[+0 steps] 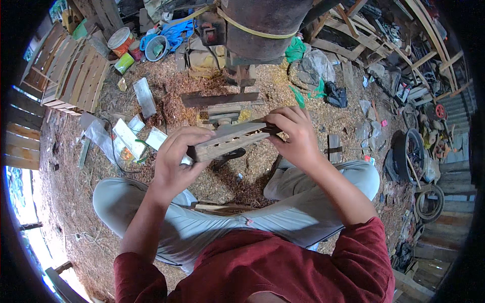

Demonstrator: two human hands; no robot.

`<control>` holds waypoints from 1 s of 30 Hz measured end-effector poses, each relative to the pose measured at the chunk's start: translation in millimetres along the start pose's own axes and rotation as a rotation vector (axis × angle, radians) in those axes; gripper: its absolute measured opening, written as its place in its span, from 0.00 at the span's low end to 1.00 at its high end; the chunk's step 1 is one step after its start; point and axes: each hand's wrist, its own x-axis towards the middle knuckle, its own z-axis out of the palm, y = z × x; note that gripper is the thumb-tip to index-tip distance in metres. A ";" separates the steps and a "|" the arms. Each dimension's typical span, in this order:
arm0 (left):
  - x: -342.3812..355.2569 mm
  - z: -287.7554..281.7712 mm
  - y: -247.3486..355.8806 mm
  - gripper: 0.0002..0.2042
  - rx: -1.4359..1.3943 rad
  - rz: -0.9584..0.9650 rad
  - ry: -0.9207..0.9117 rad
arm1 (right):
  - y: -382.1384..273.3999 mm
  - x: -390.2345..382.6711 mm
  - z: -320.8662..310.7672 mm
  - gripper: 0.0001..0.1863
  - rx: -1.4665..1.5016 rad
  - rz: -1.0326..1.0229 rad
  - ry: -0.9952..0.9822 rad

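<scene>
Between my hands, above my lap, is a weathered grey-brown wooden block with a jagged pale groove along its side. My left hand grips its left end, thumb underneath and fingers on top. At the far right end, my right hand is closed round the wood, fingers over the upper edge and thumb below. The block is tilted, its right end higher in view. Just beyond it, short wooden pieces lie on the shavings. A dark object under the block is partly hidden.
A large dark metal drum with a yellow strap stands ahead. Slatted crates, a grey bucket and a blue tarp are at the far left. Along the right lie a black tub, a coiled hose and scrap wood.
</scene>
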 end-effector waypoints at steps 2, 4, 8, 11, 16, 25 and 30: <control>0.4 -0.3 2.4 0.23 -0.019 -0.026 -0.008 | 0.9 -1.1 2.0 0.23 -0.018 -0.002 -0.013; 0.4 -1.4 1.9 0.25 -0.012 -0.016 -0.023 | 0.8 -1.7 4.0 0.23 -0.011 -0.006 -0.020; -1.3 -3.1 2.8 0.26 -0.027 0.017 -0.019 | -2.6 0.0 4.9 0.23 -0.013 -0.016 -0.027; -1.0 -3.3 2.9 0.25 -0.014 0.035 -0.030 | -2.8 0.8 6.0 0.24 -0.022 -0.007 -0.044; -2.7 -5.7 2.2 0.28 -0.074 0.082 -0.067 | -2.1 -0.4 8.0 0.24 -0.009 -0.013 -0.057; -0.7 -2.8 5.4 0.25 -0.130 0.144 -0.063 | -2.2 -2.7 11.0 0.23 0.001 -0.031 -0.061; -0.2 -5.0 5.0 0.24 -0.131 0.174 -0.082 | -1.2 -2.3 13.4 0.23 0.019 -0.028 -0.039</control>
